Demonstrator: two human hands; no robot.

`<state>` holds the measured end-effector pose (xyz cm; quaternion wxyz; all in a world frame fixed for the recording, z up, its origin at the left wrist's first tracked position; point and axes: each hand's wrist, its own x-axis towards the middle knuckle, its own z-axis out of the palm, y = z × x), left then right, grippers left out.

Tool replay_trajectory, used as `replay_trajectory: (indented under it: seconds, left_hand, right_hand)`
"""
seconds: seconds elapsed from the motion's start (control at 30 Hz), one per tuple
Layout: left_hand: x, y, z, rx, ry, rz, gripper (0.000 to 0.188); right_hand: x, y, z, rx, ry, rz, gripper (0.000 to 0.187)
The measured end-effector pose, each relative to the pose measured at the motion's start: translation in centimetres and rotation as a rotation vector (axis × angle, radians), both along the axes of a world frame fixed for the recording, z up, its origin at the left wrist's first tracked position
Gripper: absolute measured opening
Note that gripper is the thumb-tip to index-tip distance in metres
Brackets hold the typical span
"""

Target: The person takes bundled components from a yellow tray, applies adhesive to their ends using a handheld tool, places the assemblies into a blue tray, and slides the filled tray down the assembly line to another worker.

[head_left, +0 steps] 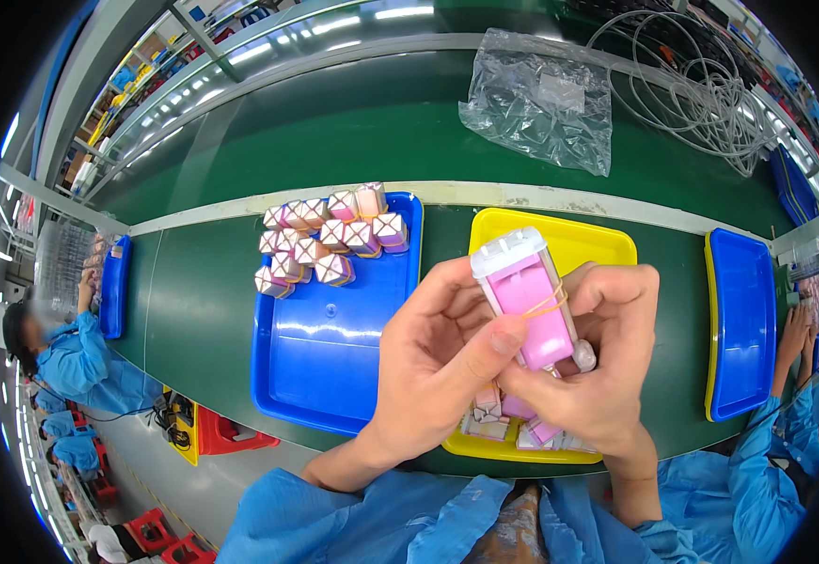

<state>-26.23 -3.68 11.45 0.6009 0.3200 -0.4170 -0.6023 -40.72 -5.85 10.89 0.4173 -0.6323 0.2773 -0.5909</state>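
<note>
Both hands hold a small pink-and-clear plastic case [543, 340] with a white cap and a rubber band around it, tilted above the yellow tray [607, 240]. My left hand [433, 362] grips its left side, thumb across the pink front. My right hand [602, 371] is closed at its lower right, thumb underneath near a small clear knob [583, 355]. Below the hands, more pink-and-clear pieces [489, 423] lie in the yellow tray, partly hidden by my wrists. To the left, a blue tray [320, 362] bears several banded pink-and-white blocks [334, 235] at its far end.
A crumpled clear plastic bag [541, 103] and a coil of grey tubing [692, 94] lie beyond the pale ledge [287, 197]. At right stands another blue tray [743, 324] on a yellow one. Co-workers in blue work at left [90, 357] and right, near red stools [231, 434].
</note>
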Motion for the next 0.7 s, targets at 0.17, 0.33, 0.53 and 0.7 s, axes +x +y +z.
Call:
replay_trajectory:
  seconds: [0.17,0.33,0.53,0.7]
  left_hand:
    - [0.2,-0.4,0.7,0.204,-0.074,-0.052,0.057]
    - [0.0,-0.8,0.2,0.234,0.219,-0.177,0.065]
    - [-0.4,-1.1,-1.7,0.144,0.448,-0.312,0.063]
    - [-0.9,-1.4,-0.4,0.221,0.123,-0.168,0.062]
  right_hand:
    - [-3.0,-1.1,2.5,-0.099,0.505,-0.074,0.055]
    - [-5.4,-0.2,5.2,0.271,0.403,-0.053,0.028]
    - [-5.9,-1.2,4.6,0.094,0.382,-0.155,0.004]
    - [-5.9,-1.2,4.5,0.076,0.424,-0.189,0.003]
